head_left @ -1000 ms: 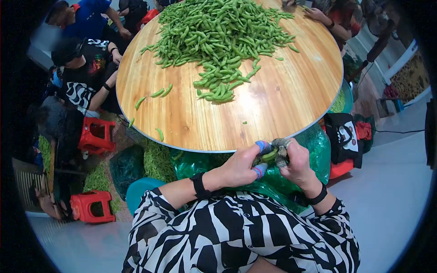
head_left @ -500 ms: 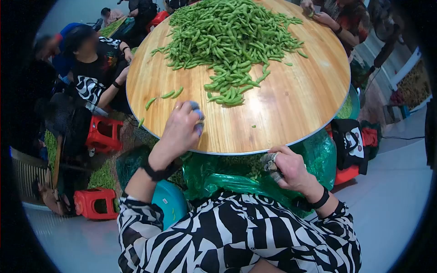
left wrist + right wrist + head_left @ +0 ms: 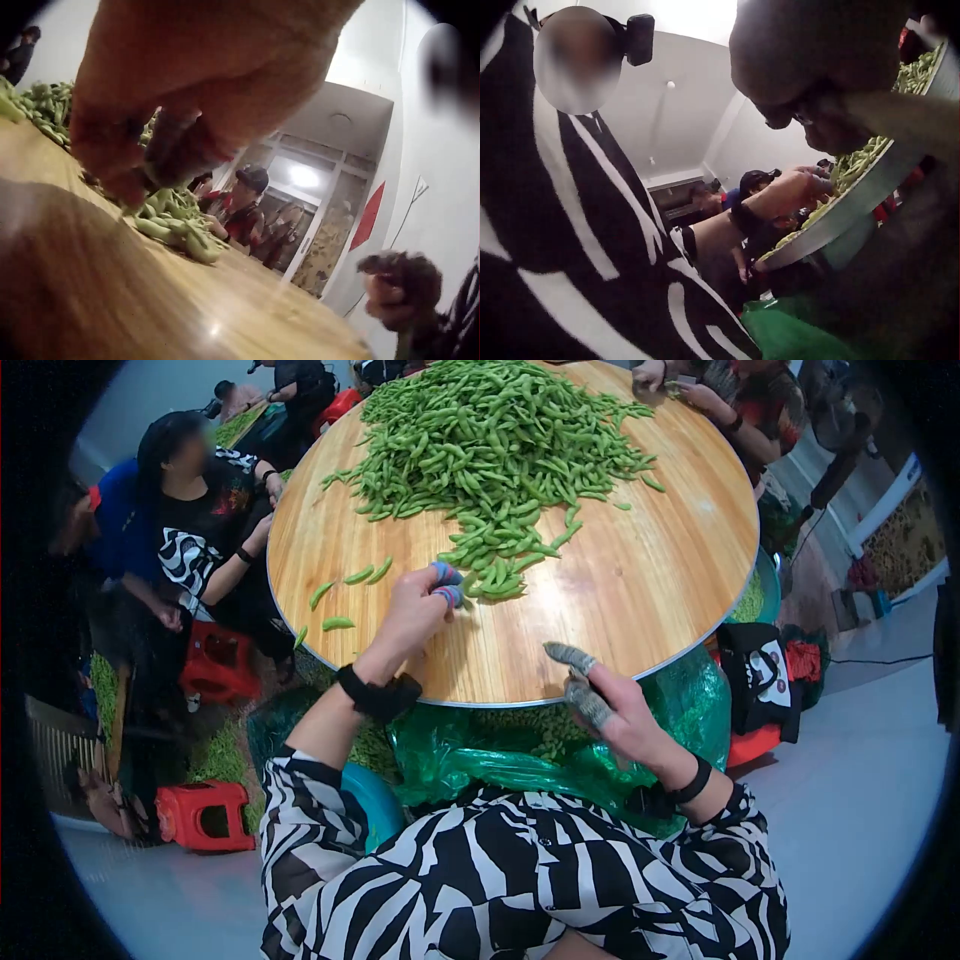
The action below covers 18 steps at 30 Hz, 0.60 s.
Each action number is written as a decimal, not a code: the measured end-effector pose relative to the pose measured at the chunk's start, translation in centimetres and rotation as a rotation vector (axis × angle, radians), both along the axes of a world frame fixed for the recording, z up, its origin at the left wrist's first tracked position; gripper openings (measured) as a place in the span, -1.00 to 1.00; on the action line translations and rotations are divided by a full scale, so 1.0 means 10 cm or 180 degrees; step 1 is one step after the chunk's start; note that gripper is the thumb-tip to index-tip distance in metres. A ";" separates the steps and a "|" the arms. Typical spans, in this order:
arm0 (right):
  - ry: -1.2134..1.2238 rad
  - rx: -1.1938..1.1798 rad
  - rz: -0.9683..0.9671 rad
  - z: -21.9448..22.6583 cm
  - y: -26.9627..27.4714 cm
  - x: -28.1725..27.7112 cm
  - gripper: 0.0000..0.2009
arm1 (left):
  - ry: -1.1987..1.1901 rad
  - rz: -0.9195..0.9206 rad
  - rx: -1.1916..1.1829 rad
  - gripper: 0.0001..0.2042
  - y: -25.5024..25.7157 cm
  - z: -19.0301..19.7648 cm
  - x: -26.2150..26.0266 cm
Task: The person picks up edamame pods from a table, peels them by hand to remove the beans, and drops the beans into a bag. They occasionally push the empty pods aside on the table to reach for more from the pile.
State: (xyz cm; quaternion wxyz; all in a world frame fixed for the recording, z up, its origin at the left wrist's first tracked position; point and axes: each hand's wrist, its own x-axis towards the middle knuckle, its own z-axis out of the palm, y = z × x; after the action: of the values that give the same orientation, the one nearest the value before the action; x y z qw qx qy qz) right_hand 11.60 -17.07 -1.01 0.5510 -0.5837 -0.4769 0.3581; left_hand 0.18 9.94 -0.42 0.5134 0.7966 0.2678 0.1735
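Observation:
Green pods (image 3: 490, 440) lie heaped on the round wooden table (image 3: 620, 595), with a narrow tail of pods (image 3: 498, 578) towards the near edge. My left hand (image 3: 415, 610) is just left of that tail, its wrapped thumb and finger apart; in the left wrist view the hand (image 3: 210, 82) is over the table beside pods (image 3: 180, 232), its fingertips partly hidden. My right hand (image 3: 625, 715) is above the table's near edge, grey-wrapped thumb and forefinger spread with no pod visible between them. The right wrist view shows this hand (image 3: 817, 67) dark, its fingertips unclear.
Several loose pods (image 3: 338, 623) lie at the table's left. Below the near edge hangs a green plastic bag (image 3: 450, 750) by a teal basin (image 3: 372, 800). Red stools (image 3: 205, 815) stand at the left, a black bag (image 3: 755, 670) at the right. People sit around the table.
My hands have parted from around a pod below the table edge. The left moved over the table, then right towards the pods; the right rose forward and spread its fingers. Another pod lies at the left.

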 end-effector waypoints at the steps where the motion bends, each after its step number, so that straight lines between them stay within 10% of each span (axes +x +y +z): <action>1: 0.0444 -0.0246 -0.0017 0.09 0.03 -0.01 -0.58 | -0.0121 0.0046 -0.0900 -0.88 -0.14 0.10 -0.02; 10: 0.2594 -0.0035 0.0159 0.01 0.19 -0.11 -0.58 | -0.0446 -0.0685 -0.1641 -0.88 -0.88 0.07 -0.12; 18: 0.2366 0.0217 0.0138 -0.09 0.29 -0.04 -0.61 | -0.0854 -0.0860 -0.0578 -0.79 -0.80 0.03 0.01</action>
State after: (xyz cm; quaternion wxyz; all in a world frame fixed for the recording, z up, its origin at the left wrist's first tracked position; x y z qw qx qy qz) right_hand 11.18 -14.13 -1.91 0.6979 -0.3849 -0.2683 0.5411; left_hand 0.29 1.98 -0.12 0.6328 0.7455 0.1022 0.1828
